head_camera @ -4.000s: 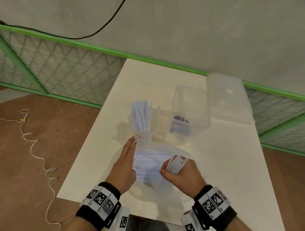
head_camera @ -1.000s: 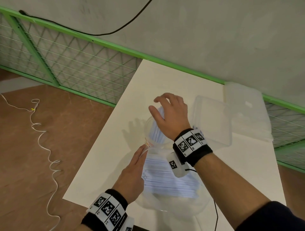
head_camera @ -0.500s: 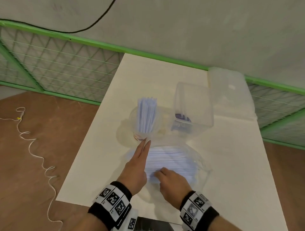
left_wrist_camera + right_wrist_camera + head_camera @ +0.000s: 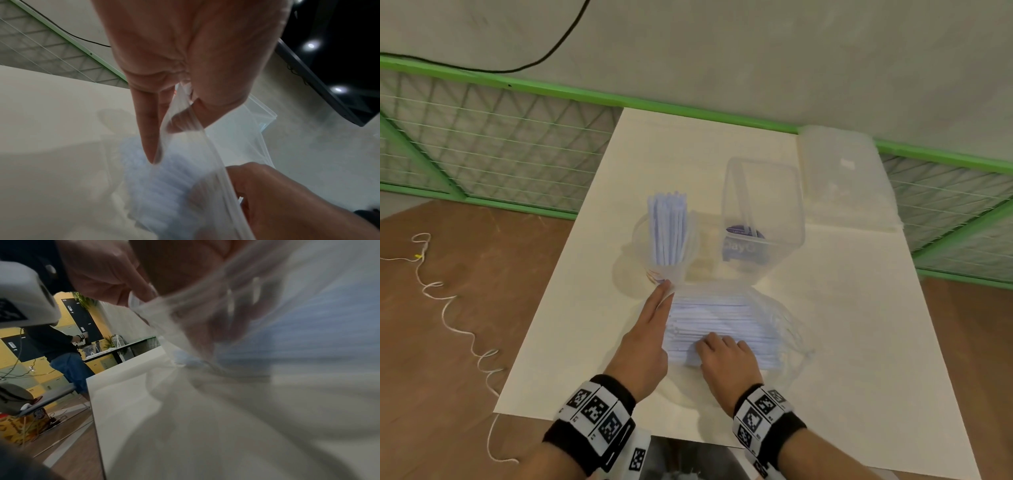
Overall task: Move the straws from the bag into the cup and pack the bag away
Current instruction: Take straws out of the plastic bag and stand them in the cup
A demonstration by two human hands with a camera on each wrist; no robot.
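The left hand (image 4: 645, 337) lies with its fingers stretched toward the cup, and in the left wrist view its thumb and fingers pinch the open edge of the clear bag (image 4: 197, 146), holding the mouth up. The right hand (image 4: 726, 358) reaches into that mouth with fingers curled down onto the pile of white straws in the bag (image 4: 726, 318); whether it has actually closed on any of them cannot be told, since the right wrist view is smeared with blur. The bag (image 4: 784, 329) lies flat on the bench (image 4: 842, 342) near its front edge, about midway along it. Just beyond the left fingertips stands the clear cup (image 4: 671, 246), upright and holding a bundle of straws (image 4: 667, 229) on end. Just beside the cup, toward the right edge, stands a clear square container (image 4: 763, 212), and a translucent lid (image 4: 846, 178) rests at the bench's far right corner.
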